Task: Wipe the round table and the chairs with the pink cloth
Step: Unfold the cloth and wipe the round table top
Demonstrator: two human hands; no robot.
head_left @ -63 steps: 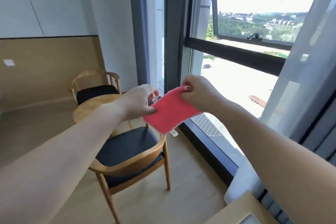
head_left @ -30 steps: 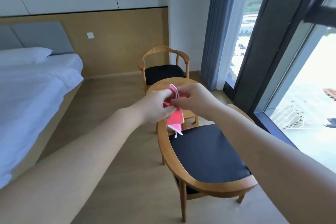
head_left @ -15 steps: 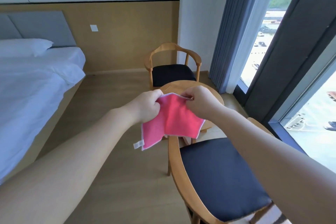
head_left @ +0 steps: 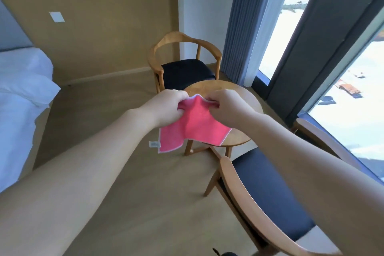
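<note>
— Closer now than half a second ago: the tabletop (head_left: 247,97) and far chair (head_left: 185,58) sit lower and larger, and the two hands stand nearer each other. Where is the pink cloth (head_left: 193,124)?

— Up in the air over the near edge of the tabletop, not touching it. Its top edge runs left to right between the hands; the sheet hangs down toward the floor (head_left: 116,172), with a white tag (head_left: 154,144) at the lower left corner.

— And the hands?

— Left hand (head_left: 166,108) grips the upper left corner with curled fingers; right hand (head_left: 226,108) pinches the upper right. The near chair (head_left: 259,203) stands below the right forearm.
</note>
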